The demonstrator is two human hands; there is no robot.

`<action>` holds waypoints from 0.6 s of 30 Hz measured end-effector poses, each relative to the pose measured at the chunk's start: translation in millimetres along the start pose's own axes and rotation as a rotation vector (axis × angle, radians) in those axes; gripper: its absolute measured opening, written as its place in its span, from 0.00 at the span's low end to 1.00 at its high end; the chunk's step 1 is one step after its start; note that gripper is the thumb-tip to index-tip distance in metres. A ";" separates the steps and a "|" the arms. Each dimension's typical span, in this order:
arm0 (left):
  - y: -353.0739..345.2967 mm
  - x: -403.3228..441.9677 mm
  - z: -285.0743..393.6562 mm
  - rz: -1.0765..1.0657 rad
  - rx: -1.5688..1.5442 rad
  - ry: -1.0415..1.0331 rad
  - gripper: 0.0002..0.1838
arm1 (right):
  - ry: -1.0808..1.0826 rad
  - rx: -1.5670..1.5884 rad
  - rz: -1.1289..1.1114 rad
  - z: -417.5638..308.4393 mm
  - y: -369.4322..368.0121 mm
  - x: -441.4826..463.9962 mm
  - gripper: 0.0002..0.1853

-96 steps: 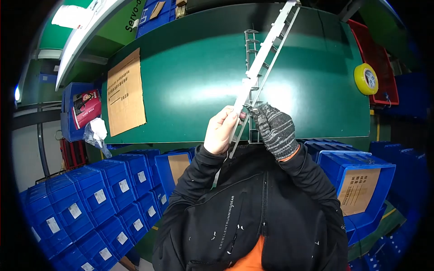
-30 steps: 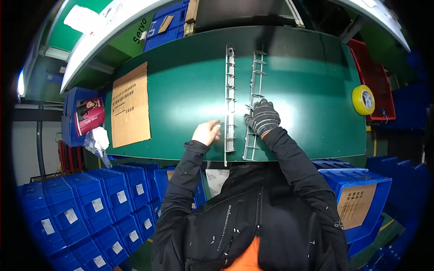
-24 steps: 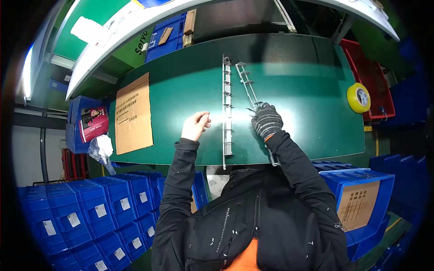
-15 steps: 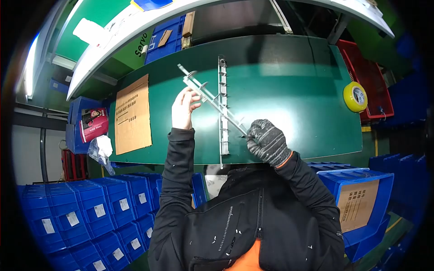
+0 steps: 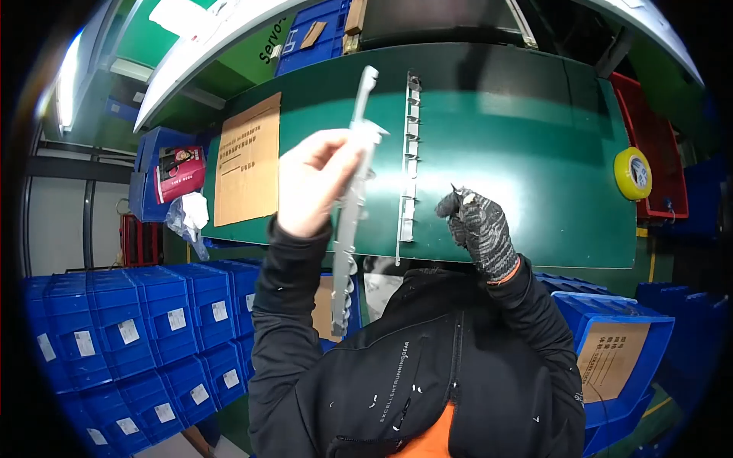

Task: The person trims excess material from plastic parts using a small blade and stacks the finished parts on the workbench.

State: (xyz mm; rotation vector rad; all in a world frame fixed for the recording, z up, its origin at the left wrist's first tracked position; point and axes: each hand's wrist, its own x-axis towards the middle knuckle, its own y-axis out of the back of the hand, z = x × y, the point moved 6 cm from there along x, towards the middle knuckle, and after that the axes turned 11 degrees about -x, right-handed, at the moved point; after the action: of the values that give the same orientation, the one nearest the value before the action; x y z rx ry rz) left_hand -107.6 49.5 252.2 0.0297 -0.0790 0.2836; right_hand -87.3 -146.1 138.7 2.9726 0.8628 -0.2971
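My bare left hand (image 5: 317, 177) pinches a long grey-white strip with small projecting tabs (image 5: 347, 237), raised close to the camera and nearly upright in view. Its lower end hangs past the table's near edge, in front of my sleeve side. A second, similar strip (image 5: 410, 160) lies lengthwise on the green table (image 5: 519, 168), between my two hands. My right hand (image 5: 485, 233), in a dark grey striped glove, is right of that strip above the near edge. Its fingers are curled together, and whether something small is in them is too unclear to tell.
Printed cardboard (image 5: 248, 164) lies at the table's left. Yellow tape (image 5: 632, 173) sits at the right edge beside a red bin (image 5: 649, 137). Stacked blue crates (image 5: 145, 320) stand lower left, and a blue crate with cardboard (image 5: 622, 343) lower right. A pink package (image 5: 180, 172) is far left.
The strip held across both hands has left my right hand. My left hand has lifted it toward the camera and turned it more upright. My right hand has shifted right.
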 end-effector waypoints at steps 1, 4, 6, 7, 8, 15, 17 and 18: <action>-6.3 -2.9 -31.7 -0.039 -0.021 0.106 0.10 | 0.045 -0.104 -0.074 0.9 -7.0 -0.1 0.10; -26.0 -20.2 -92.6 -0.108 -0.220 0.361 0.09 | 0.505 -0.480 0.204 -22.1 -13.1 -7.0 0.08; -35.0 -30.8 -100.9 -0.115 -0.340 0.472 0.11 | 0.508 -0.612 0.226 -21.4 -14.6 -11.1 0.07; -35.6 -32.8 -103.7 -0.111 -0.347 0.479 0.11 | 0.436 -0.586 0.186 -16.4 -14.7 -11.9 0.07; -36.8 -34.7 -106.2 -0.122 -0.361 0.497 0.11 | 0.367 -0.561 0.146 -11.9 -15.4 -12.0 0.07; -40.3 -37.4 -113.1 -0.207 -0.409 0.559 0.12 | 0.315 -0.546 0.177 -9.4 -14.4 -13.8 0.08; -41.2 -37.5 -114.9 -0.211 -0.420 0.570 0.13 | 0.331 -0.574 0.172 -8.7 -13.7 -13.4 0.08; -41.5 -37.9 -115.8 -0.214 -0.430 0.580 0.13 | 0.347 -0.601 0.165 -8.6 -13.6 -13.2 0.08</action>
State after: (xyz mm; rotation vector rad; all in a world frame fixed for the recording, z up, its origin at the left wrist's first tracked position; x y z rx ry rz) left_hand -123.8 3.8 133.0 -0.4677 0.4386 0.0489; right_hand -104.0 -140.8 149.9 2.5226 0.5800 0.4228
